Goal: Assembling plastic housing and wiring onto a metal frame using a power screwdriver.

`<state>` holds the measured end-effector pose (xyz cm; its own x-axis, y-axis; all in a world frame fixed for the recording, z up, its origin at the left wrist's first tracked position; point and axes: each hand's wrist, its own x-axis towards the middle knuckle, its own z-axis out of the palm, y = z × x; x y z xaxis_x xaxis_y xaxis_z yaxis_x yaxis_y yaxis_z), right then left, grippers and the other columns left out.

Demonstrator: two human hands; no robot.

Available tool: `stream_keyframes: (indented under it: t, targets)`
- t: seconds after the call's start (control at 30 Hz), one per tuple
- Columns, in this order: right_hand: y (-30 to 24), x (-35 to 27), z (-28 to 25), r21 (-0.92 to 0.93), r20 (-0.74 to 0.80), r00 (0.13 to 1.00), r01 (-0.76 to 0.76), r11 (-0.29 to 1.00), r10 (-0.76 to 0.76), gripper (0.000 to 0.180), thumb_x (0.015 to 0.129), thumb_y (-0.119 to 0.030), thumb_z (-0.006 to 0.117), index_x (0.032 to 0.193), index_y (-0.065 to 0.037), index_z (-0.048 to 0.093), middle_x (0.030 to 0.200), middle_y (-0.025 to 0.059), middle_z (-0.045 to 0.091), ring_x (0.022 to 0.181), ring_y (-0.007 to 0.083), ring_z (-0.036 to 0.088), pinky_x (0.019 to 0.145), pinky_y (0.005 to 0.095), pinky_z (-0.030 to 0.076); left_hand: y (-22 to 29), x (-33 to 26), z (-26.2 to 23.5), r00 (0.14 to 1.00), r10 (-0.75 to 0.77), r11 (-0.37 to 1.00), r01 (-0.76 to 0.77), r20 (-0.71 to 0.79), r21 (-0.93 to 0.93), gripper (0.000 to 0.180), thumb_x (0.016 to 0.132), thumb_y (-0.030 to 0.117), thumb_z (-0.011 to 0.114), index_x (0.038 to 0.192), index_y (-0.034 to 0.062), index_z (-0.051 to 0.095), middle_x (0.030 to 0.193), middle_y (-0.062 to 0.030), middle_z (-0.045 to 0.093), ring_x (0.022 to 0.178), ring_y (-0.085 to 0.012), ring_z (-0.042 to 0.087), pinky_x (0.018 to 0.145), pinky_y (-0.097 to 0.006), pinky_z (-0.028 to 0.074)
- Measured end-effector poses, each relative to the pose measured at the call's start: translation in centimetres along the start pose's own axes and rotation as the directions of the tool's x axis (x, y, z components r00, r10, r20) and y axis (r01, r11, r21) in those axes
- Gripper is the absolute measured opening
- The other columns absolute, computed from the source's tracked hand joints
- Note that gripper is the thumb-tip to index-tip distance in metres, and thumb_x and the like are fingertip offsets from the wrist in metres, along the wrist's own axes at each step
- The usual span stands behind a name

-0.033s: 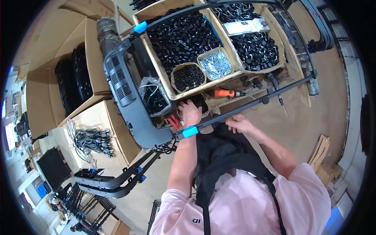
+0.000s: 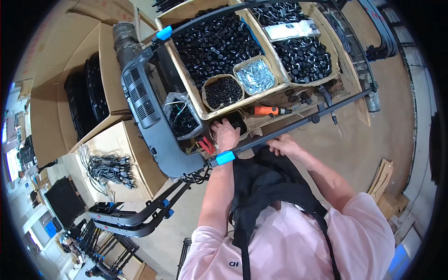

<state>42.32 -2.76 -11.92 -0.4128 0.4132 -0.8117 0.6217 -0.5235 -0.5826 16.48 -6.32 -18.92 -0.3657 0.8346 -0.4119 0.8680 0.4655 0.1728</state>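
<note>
My left hand (image 2: 227,135) reaches over the near bar of a dark frame, at a small box of tiny black parts (image 2: 239,122). Its fingers are apart and bent down at the box's left side; the thumb is hidden. My right hand (image 2: 284,145) is closed, its fingers curled together just below the frame bar (image 2: 275,136). What it holds, if anything, I cannot make out. The grey and black frame (image 2: 175,151) lies around the parts boxes, with a blue wrap (image 2: 225,157) on the bar by my left wrist. Red-handled pliers (image 2: 206,144) lie left of that hand.
Beyond my hands, a wooden box (image 2: 201,109) holds black parts and a tray of silver pieces (image 2: 255,76). An orange power tool (image 2: 267,111) lies before it. At left are a cable bundle (image 2: 109,170) and an open carton (image 2: 109,70).
My right hand has shifted very slightly left and up along the bar. My left hand stays at the small box. The whole view has moved a little.
</note>
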Motion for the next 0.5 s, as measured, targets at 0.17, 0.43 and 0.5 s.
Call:
stream_keyframes:
  t: [0.17,0.43,0.5]
  targets:
    - [1.9,8.0,0.1,0.469,-0.124,0.988,-0.022,0.883,0.091,0.024,0.104,-0.026,0.062,0.112,-0.005,0.070,0.089,0.0060,0.071,0.071,0.0145,0.068,0.061,0.0273,0.054,1.0,-0.1,-1.3,0.982,0.065,0.992,-0.044,0.178,-0.122,0.068,0.084,0.036,0.081,0.137,0.0005,0.057,0.138,-0.0347,0.055,0.131,-0.0505,0.052,0.107,-0.054,0.049]
    - [0.0,17.0,1.7,0.949,-0.203,0.886,0.072,0.307,0.418,0.024,0.109,-0.029,0.058,0.118,-0.007,0.063,0.099,0.0102,0.068,0.079,0.0244,0.071,0.063,0.0367,0.060,-1.6,1.0,0.0,0.962,0.240,0.916,-0.181,0.127,-0.358,0.040,0.090,0.018,0.074,0.125,0.0010,0.063,0.118,-0.0293,0.067,0.114,-0.0474,0.065,0.100,-0.052,0.052]
    - [-0.3,17.4,2.1,0.935,-0.307,0.834,0.175,0.308,0.459,0.027,0.101,-0.029,0.071,0.108,-0.004,0.062,0.089,0.0105,0.068,0.066,0.0233,0.068,0.054,0.0366,0.058,-2.1,1.0,0.2,0.975,0.211,0.866,-0.156,0.065,-0.475,0.035,0.093,0.016,0.071,0.123,0.0003,0.062,0.115,-0.0301,0.067,0.113,-0.0479,0.064,0.100,-0.052,0.051]
